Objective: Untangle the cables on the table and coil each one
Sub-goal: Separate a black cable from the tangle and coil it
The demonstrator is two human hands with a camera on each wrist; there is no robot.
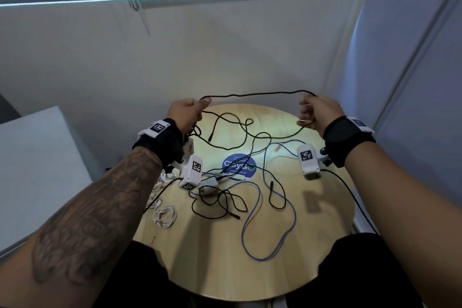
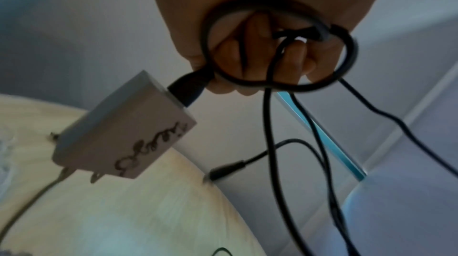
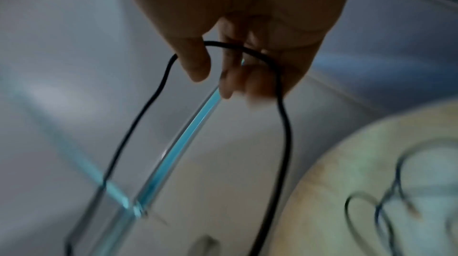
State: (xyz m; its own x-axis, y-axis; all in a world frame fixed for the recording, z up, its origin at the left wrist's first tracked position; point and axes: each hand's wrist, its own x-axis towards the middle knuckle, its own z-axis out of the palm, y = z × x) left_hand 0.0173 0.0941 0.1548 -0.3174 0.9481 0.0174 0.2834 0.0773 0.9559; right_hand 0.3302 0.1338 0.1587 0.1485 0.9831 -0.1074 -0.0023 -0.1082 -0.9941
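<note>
A thin black cable (image 1: 257, 94) stretches in the air between both hands, above the far edge of the round wooden table (image 1: 225, 257). My left hand (image 1: 197, 107) grips a small coil of that black cable (image 2: 204, 41). A white plug adapter (image 2: 124, 137) hangs from the coil on its black connector. My right hand (image 1: 308, 111) holds the cable's other stretch. There the black cable (image 3: 285, 123) runs over the curled fingers under the thumb, and both strands hang down. More of this cable trails in loops onto the table (image 1: 240, 122).
A blue cable (image 1: 295, 215) snakes over the table's right half. Another black cable (image 1: 220, 197) lies tangled by a pale adapter (image 1: 208, 184). White cables (image 1: 165, 215) sit at the left edge. A blue round sticker (image 1: 238, 166) marks the table's middle. A grey cabinet (image 1: 37, 157) stands to the left.
</note>
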